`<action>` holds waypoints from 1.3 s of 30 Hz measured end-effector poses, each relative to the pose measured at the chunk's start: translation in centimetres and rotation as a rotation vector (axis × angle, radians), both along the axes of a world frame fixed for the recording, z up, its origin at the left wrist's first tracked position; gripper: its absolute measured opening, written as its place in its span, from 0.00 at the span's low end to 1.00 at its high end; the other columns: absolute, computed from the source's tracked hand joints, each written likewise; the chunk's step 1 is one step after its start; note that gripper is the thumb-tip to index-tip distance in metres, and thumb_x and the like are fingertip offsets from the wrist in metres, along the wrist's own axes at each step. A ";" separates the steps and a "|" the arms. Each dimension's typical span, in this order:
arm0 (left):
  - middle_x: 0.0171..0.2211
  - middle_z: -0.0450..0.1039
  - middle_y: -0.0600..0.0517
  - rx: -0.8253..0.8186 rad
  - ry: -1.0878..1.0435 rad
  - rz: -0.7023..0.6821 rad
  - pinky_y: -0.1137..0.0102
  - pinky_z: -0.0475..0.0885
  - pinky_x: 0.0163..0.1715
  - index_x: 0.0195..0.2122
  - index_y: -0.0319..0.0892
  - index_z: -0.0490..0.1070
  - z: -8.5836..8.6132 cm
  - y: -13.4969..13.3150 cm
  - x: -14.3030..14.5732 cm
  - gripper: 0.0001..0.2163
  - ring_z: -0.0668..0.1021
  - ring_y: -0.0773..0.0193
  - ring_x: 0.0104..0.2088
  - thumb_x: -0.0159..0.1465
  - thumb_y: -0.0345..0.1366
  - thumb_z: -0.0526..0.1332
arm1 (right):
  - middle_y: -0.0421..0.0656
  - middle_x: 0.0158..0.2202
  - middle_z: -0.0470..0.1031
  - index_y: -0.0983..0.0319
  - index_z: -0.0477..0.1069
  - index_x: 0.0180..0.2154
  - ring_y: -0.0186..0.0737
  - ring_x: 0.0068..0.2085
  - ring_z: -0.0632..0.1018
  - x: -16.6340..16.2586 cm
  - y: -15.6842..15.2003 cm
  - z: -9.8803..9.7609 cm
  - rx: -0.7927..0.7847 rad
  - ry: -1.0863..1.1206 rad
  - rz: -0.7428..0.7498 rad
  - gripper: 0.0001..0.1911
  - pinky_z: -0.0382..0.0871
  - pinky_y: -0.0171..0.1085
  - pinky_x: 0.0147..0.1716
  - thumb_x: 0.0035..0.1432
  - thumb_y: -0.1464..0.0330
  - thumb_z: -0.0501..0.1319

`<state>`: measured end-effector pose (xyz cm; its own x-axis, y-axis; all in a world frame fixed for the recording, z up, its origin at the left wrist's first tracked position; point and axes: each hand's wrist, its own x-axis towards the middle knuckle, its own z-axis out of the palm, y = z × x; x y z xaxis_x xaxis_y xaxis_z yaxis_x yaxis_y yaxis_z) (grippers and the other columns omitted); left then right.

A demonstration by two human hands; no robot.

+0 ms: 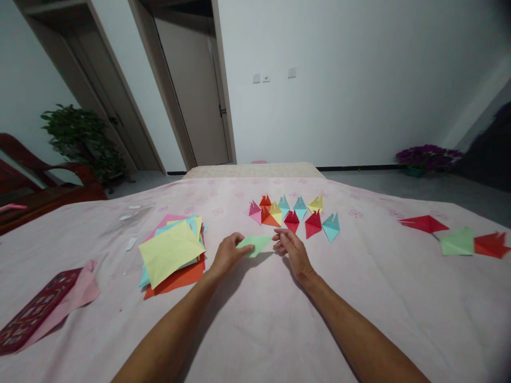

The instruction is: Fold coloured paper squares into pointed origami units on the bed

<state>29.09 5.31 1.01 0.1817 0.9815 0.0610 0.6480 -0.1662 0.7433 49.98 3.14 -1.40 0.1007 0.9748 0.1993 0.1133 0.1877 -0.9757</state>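
Observation:
A light green folded paper (257, 244) lies on the pink cloth between my hands. My left hand (228, 254) presses its left part, thumb on top, fingers curled round the edge. My right hand (290, 246) pinches the paper's right tip with fingers together. Just beyond lie several folded paper shapes (295, 214) in red, pink, orange, yellow and light blue. Left of my left hand is a stack of flat coloured sheets (171, 254), yellow on top, orange at the bottom.
The pink floral cloth (255, 319) covers a wide surface. Red and green folded papers (459, 238) lie at the far right. A dark red patterned piece and pink paper (48, 303) lie at the left edge. Small white scraps (130, 243) lie near the stack.

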 end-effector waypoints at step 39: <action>0.27 0.75 0.54 -0.080 -1.141 0.235 0.74 0.67 0.31 0.33 0.39 0.74 -2.7 -4.5 5.1 0.11 0.73 0.69 0.27 0.53 0.39 0.70 | 0.36 0.25 0.70 0.60 0.68 0.28 0.32 0.25 0.70 -3.1 -2.8 1.2 0.262 -0.156 -0.199 0.08 0.63 0.33 0.25 0.52 0.68 0.67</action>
<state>34.23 0.80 -1.71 -0.1255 0.9921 0.0076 -0.3947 -0.0570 0.9171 46.84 0.29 -0.22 0.2320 0.8527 0.4680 0.3168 0.3887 -0.8652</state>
